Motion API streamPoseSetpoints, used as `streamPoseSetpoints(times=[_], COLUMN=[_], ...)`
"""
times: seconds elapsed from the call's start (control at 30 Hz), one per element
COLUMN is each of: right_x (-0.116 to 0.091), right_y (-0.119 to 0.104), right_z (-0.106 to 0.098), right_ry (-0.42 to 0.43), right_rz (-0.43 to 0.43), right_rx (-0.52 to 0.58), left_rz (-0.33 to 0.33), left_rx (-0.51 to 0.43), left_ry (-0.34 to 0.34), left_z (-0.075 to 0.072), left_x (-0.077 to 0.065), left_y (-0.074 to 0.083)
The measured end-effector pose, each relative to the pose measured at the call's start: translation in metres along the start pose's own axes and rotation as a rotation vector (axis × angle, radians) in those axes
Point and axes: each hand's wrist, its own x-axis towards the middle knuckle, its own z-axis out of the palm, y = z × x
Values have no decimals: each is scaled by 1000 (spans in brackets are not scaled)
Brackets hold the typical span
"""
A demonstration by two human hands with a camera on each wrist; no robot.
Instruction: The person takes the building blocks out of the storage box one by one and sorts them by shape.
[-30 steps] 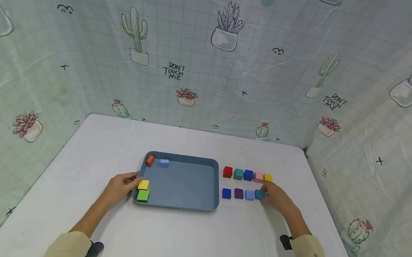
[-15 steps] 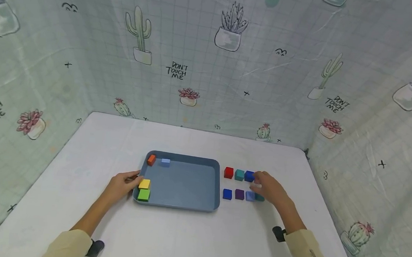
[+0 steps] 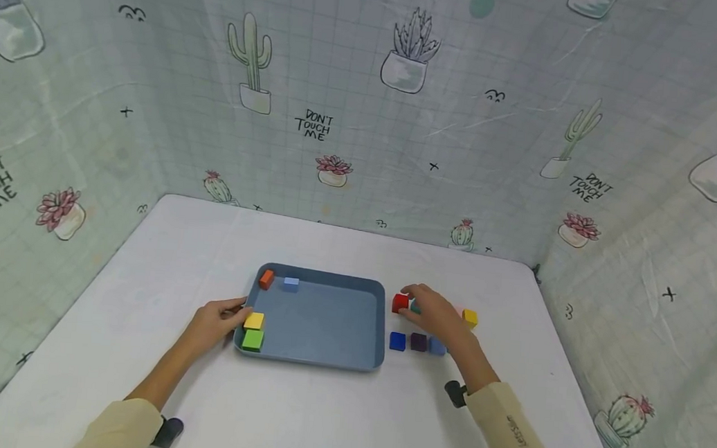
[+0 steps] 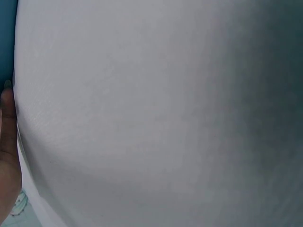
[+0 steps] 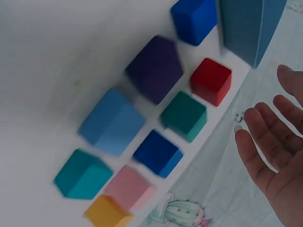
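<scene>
My left hand (image 3: 214, 321) holds the left rim of a blue-grey tray (image 3: 320, 329), its thumb close beside a yellow block (image 3: 254, 321). Against that block lies a green block (image 3: 253, 341), in the tray's near left corner. An orange-red block (image 3: 266, 279) and a light blue block (image 3: 291, 285) sit along the far side. Right of the tray, my right hand (image 3: 434, 316) hovers over the far row of blocks, fingertips close to the red block (image 3: 399, 304). The right wrist view shows its fingers (image 5: 258, 165) spread, with nothing between them. The hand partly covers the teal block (image 5: 184, 116).
A near row on the white table (image 3: 307, 422) has a blue block (image 3: 397, 342), a purple block (image 3: 419, 343) and a light blue block (image 3: 436, 347). Another yellow block (image 3: 470, 318) ends the far row, beside a pink block (image 5: 129, 187). A patterned curtain (image 3: 354, 112) surrounds the table.
My right hand has moved left along the far row, from the yellow block to the red block, uncovering the yellow one. The left hand stays on the tray.
</scene>
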Motion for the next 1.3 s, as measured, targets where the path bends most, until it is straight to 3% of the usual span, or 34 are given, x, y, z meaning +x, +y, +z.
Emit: streamPoseSetpoints(times=[0.33,0.57,0.8,1.03,1.3], right_x=[27,38,60,80,94], right_y=[-37,-53,-77,-104,-119], right_z=[7,16,31,45,54], right_ry=[-19,-59,-101,-151,-171], right_rz=[-171,-159,-261,-301,-407], right_rx=[-44,-74,-151,-220,-309], left_rz=[-21,-7,-10,-14,-16], left_rx=[-21,-30,-15,-23,-1], left_ry=[-4,-16,10,0,1], left_z=[3,5,4,4,0], left_x=[2,3,3,2,0], left_y=[-4,1,0,0,1])
